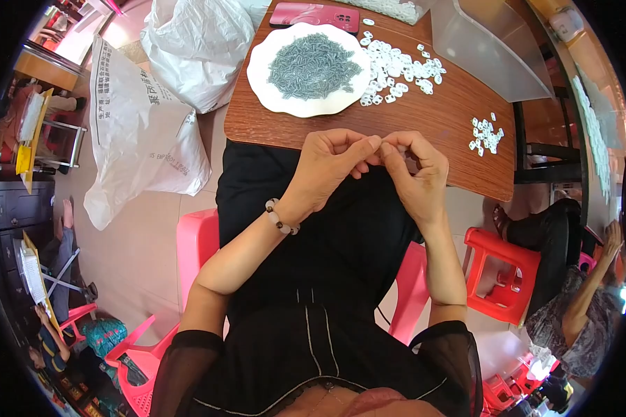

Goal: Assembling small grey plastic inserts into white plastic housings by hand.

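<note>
Both my hands meet over my lap, just off the table's near edge. My left hand [335,161] is closed, thumb and forefinger pinched together at the tips. Fingertip to fingertip with it, my right hand [419,170] is pinched too. Whatever lies between them is hidden or too small to name. Beyond the hands, a white scalloped plate [261,78] holds a heap of small dark grey rod-shaped pieces [314,66]. Right of the plate lie many small white oval pieces with holes [400,69]. A smaller group of these white pieces [487,134] sits near the table's right side.
The brown wooden table [271,124] carries a pink phone [313,15] and a translucent plastic bin [490,52]. White woven sacks [142,132] stand on the floor at left. At right are a red stool [502,274] and a seated person [577,313]; other people sit far left.
</note>
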Available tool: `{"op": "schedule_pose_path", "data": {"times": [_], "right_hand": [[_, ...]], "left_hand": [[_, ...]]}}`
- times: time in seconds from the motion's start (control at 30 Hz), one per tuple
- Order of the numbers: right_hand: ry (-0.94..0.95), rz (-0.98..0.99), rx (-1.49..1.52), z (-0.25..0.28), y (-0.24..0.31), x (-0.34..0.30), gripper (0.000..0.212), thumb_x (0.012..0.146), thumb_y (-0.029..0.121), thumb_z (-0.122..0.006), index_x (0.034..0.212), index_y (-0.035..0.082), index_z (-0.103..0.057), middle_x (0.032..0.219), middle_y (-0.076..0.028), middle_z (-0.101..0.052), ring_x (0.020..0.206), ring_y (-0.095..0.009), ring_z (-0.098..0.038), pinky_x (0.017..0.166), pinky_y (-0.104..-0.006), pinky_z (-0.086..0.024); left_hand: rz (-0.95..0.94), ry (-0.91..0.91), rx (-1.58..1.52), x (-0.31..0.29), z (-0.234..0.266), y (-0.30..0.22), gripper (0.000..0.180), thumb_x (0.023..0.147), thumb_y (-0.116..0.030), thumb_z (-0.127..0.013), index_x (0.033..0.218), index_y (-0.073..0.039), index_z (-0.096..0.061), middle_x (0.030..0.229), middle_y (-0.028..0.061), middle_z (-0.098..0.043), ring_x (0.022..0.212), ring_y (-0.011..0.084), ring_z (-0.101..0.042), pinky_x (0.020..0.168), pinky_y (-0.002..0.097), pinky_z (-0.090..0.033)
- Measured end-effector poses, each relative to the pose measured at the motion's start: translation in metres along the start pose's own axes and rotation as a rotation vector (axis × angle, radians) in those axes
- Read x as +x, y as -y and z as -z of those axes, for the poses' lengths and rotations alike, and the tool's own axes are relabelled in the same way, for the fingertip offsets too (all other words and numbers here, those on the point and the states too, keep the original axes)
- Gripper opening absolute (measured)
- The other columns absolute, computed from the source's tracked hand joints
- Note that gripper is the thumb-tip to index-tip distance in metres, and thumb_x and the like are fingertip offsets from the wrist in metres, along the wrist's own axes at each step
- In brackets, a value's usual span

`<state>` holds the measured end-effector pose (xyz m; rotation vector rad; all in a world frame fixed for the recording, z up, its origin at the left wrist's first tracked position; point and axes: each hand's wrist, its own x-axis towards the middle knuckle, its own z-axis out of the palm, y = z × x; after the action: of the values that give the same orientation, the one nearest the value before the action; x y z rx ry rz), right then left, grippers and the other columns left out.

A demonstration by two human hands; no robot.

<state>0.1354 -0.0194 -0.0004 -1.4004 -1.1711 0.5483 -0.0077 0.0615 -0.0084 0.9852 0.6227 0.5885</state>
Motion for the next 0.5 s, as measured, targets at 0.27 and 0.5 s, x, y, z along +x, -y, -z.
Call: {"op": "schedule_pose_path", "data": {"times": [0.27, 0.5], "right_hand": [[0.08, -0.1, 0.031, 0.002, 0.004, -0.001, 0.011, 0.088, 0.002, -0.062, 0.097, -0.003, -0.065, 0.083, -0.006, -0.066, 0.073, -0.008, -0.061, 0.065, -0.0196, -0.049], [0.122, -0.259, 0.166, 0.007, 0.011, 0.003, 0.014, 0.09, 0.002, -0.061, 0.102, -0.004, -0.065, 0.09, -0.008, -0.07, 0.082, -0.009, -0.065, 0.074, -0.0206, -0.051]], "left_hand": [[-0.013, 0.012, -0.061, 0.0, 0.006, 0.003, 0.017, 0.09, -0.017, -0.066, 0.095, -0.001, -0.067, 0.08, 0.0035, -0.068, 0.066, 0.0049, -0.058, 0.06, 0.0173, -0.045], [-0.026, -0.009, -0.058, 0.0, 0.01, 0.005, 0.018, 0.088, -0.014, -0.066, 0.096, 0.001, -0.065, 0.081, 0.0049, -0.068, 0.067, 0.0044, -0.057, 0.059, 0.017, -0.043]]}}
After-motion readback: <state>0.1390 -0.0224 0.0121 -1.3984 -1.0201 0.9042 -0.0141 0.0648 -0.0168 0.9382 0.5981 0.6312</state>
